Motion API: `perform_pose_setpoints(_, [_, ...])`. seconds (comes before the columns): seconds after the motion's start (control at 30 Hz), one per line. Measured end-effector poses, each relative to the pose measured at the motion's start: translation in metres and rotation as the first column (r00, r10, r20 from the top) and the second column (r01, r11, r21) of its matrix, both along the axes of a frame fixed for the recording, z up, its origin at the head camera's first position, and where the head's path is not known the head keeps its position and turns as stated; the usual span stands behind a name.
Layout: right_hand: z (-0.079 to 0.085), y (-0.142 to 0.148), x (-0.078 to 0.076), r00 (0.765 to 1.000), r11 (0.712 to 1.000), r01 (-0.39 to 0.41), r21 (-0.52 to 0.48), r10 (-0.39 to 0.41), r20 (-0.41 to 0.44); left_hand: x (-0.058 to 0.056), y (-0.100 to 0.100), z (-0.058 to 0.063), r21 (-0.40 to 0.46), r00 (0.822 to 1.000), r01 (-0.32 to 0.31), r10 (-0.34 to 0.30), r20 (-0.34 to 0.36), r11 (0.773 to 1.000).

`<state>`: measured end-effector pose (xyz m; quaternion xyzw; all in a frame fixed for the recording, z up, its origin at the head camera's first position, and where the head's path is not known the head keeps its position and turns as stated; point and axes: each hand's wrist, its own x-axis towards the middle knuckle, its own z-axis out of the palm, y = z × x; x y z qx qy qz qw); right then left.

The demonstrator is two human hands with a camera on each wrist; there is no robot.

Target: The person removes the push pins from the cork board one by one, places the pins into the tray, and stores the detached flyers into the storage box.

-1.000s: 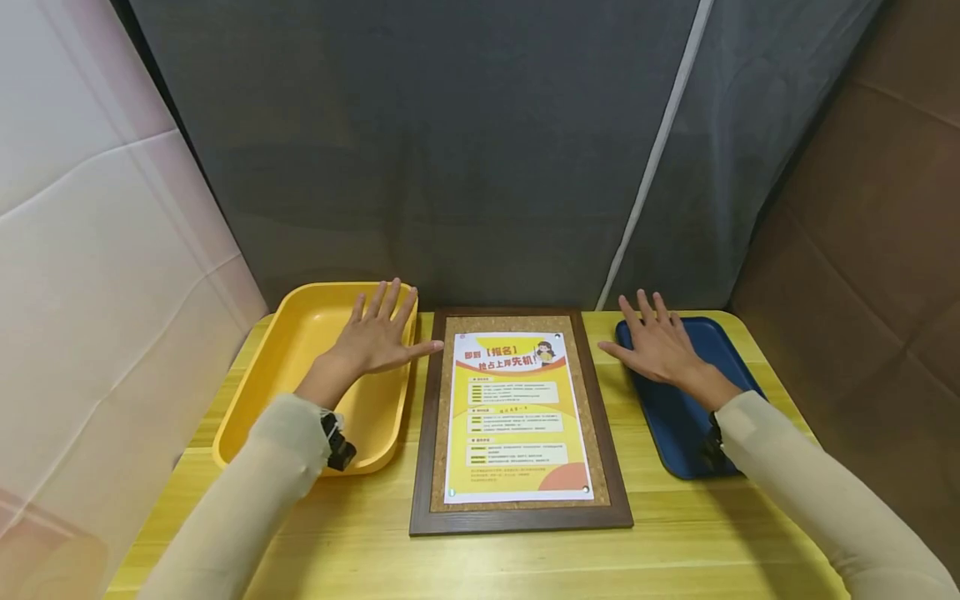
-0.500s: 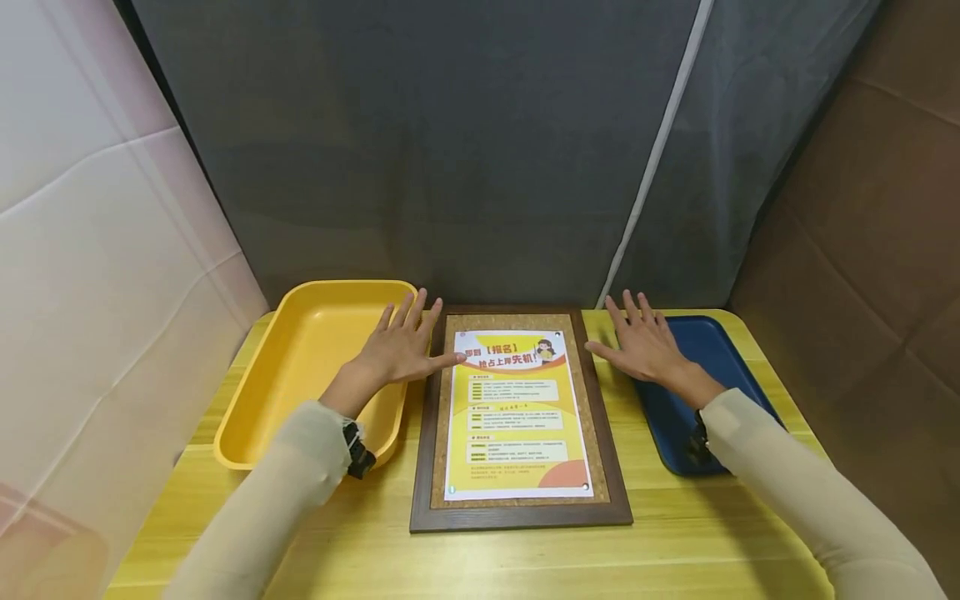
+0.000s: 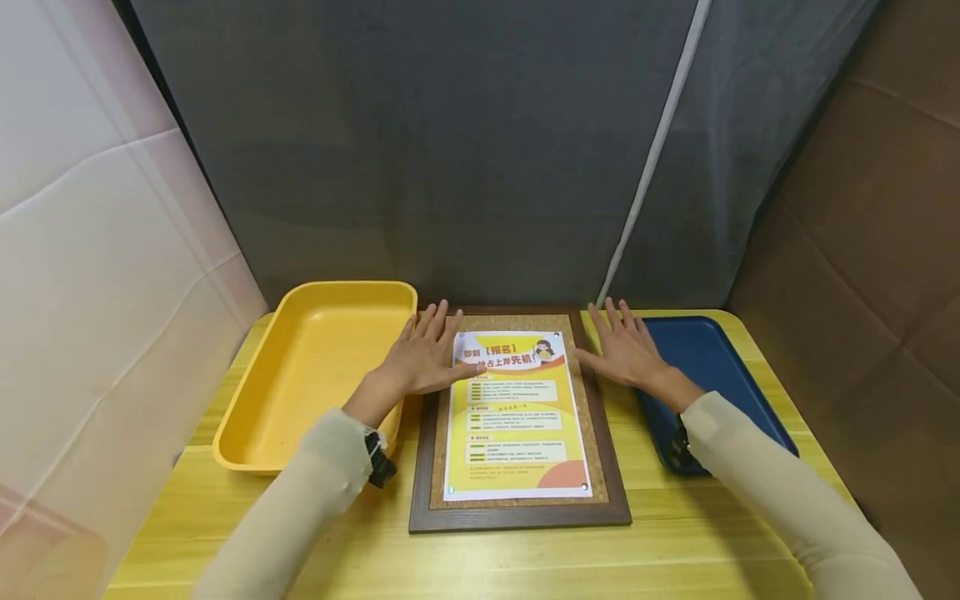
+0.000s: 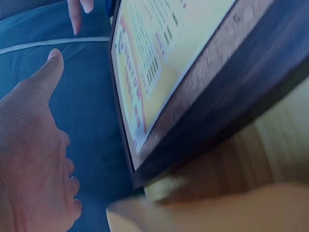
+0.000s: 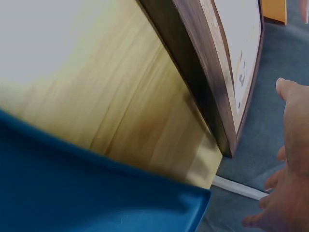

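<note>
A yellow printed poster (image 3: 517, 417) lies on a dark-framed cork board (image 3: 517, 521) in the middle of the table. Small pins (image 3: 584, 487) show at its corners. My left hand (image 3: 420, 358) hovers over the board's upper left part, fingers spread, thumb above the poster's heading. My right hand (image 3: 627, 354) is held above the board's upper right edge, fingers straight. Both wrist views show the left hand (image 4: 36, 159) and right hand (image 5: 294, 159) apart from the board, with nothing in them.
On the left stands a deep yellow tray (image 3: 255, 400), close beside the board. A shallow blue tray (image 3: 720, 375) lies to the right, partly under my right forearm. Grey cloth (image 3: 420, 150) hangs behind the wooden table (image 3: 517, 567); a brown cloth closes the right side.
Both hands have moved inward: the left from over the yellow tray rightward, the right from over the blue tray leftward, now above the board. Board, poster and trays stay in place.
</note>
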<state>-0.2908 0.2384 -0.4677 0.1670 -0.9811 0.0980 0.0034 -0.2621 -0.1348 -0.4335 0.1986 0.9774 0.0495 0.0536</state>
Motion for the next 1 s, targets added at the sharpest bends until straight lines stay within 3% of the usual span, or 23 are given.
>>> perform_pose_setpoints(0.3, [-0.006, -0.014, 0.0, 1.0, 1.0, -0.016, -0.015, 0.016, 0.016, 0.008, 0.018, -0.006, 0.038, 0.999, 0.008, -0.01, 0.035, 0.999])
perform_pose_setpoints(0.7, [-0.018, -0.03, -0.005, 0.998, 0.998, -0.029, -0.052, 0.031, 0.05, 0.013, 0.036, -0.03, 0.047, 0.997, 0.032, -0.035, 0.073, 0.998])
perform_pose_setpoints(1.0, [-0.028, -0.039, -0.005, 0.999, 0.995, -0.032, -0.094, 0.033, 0.013, 0.017, 0.042, -0.045, 0.036, 0.983, 0.043, -0.048, 0.177, 0.998])
